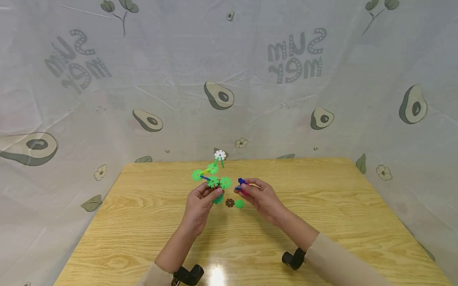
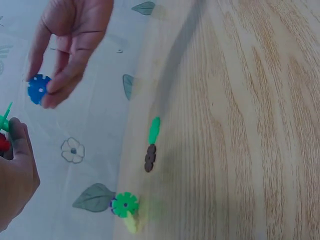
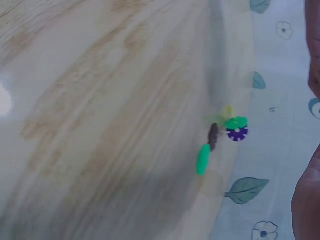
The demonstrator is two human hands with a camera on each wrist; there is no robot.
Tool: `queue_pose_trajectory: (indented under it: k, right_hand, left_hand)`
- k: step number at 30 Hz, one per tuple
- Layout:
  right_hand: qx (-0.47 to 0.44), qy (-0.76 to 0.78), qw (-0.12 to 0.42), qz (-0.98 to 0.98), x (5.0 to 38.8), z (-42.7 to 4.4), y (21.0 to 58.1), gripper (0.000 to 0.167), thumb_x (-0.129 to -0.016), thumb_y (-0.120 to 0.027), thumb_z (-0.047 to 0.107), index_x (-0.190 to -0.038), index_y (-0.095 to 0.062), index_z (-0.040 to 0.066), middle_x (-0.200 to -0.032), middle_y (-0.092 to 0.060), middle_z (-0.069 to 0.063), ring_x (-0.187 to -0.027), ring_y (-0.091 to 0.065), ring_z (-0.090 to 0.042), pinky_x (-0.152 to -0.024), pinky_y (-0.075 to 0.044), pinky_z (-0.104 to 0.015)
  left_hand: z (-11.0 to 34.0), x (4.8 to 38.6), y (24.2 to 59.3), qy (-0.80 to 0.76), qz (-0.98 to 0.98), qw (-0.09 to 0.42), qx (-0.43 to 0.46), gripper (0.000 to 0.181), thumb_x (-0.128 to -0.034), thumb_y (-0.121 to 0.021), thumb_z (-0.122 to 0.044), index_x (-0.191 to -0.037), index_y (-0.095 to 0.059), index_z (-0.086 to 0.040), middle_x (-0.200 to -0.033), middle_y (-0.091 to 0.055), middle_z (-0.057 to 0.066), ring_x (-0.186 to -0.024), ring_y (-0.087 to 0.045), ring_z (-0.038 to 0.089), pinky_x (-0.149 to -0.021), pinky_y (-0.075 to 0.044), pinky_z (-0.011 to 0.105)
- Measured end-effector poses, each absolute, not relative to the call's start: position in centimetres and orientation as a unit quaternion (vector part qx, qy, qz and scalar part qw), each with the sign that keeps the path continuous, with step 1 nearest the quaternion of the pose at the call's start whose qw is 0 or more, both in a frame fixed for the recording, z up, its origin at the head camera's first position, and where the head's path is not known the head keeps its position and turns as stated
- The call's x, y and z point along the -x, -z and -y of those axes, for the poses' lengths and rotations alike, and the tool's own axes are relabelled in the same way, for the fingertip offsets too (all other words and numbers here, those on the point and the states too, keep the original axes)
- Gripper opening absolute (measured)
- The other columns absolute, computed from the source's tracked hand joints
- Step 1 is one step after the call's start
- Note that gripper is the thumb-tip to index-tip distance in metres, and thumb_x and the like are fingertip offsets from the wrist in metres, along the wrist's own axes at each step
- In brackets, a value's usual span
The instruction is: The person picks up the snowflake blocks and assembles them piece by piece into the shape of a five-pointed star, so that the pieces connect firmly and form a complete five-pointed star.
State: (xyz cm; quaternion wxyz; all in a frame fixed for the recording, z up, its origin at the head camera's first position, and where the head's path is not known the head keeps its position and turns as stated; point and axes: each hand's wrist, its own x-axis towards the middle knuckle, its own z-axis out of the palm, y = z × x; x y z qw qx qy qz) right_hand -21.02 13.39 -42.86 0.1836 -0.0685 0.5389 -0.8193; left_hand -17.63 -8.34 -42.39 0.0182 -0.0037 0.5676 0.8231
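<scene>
Wooden table (image 1: 322,190) | left hand (image 1: 198,204) grips mostly green disc chain (image 1: 212,182) | right hand (image 1: 260,198) pinches blue, pink discs (image 1: 238,188)

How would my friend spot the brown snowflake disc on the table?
In the head view, find the wooden table, then the gap between the left hand and right hand. There, just left of a green disc, is the brown snowflake disc. It is the only brown one.

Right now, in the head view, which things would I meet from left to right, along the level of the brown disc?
Left hand, green disc just beside it, brown disc, another green disc, right hand.
</scene>
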Motion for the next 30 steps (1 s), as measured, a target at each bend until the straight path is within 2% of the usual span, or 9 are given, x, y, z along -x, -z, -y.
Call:
queue_pose_trajectory:
  k: [5,16,24,30]
  right_hand:
    - [0.071,0.828,0.175,-0.528,21.2,-13.6,41.9,0.013,-0.107,-0.058,0.005,-0.119,-0.057,0.004,-0.105,-0.077,-0.003,-0.103,-0.078,-0.013,-0.093,-0.06,-0.018]
    - [0.089,0.812,0.168,-0.552,21.2,-13.6,41.5,0.015,-0.105,-0.059,0.002,-0.119,-0.059,0.005,-0.105,-0.076,0.0,-0.099,-0.078,-0.012,-0.093,-0.061,-0.021]
    - [0.122,0.743,0.116,-0.648,21.0,-13.6,41.5,0.032,-0.103,-0.066,0.007,-0.13,-0.055,-0.006,-0.101,-0.075,0.008,-0.099,-0.076,-0.006,-0.099,-0.06,-0.026]
    - [0.132,0.71,0.089,-0.686,20.7,-13.4,41.2,0.04,-0.101,-0.069,0.009,-0.132,-0.054,-0.011,-0.098,-0.073,0.01,-0.094,-0.075,-0.004,-0.097,-0.061,-0.027]
  left_hand:
    - [8.2,17.5,42.4,-0.823,-0.568,0.021,-0.004,0.024,-0.098,-0.066,0.003,-0.122,-0.065,0.006,-0.099,-0.074,-0.007,-0.097,-0.074,0.009,-0.094,-0.059,0.022]
    - [7.8,17.3,42.6,-0.807,-0.589,0.035,-0.011,0.028,-0.0979,-0.067,0.001,-0.125,-0.064,0.007,-0.099,-0.072,-0.008,-0.099,-0.07,0.007,-0.092,-0.058,0.02]
    - [7.7,17.4,42.5,-0.787,-0.616,0.032,-0.012,0.032,-0.0962,-0.07,-0.002,-0.127,-0.064,0.006,-0.102,-0.072,-0.007,-0.102,-0.068,0.008,-0.092,-0.057,0.022]
    - [7.5,17.5,42.6,-0.79,-0.612,0.042,-0.011,0.03,-0.0966,-0.068,-0.002,-0.125,-0.063,0.005,-0.099,-0.071,-0.007,-0.099,-0.069,0.01,-0.091,-0.056,0.024]
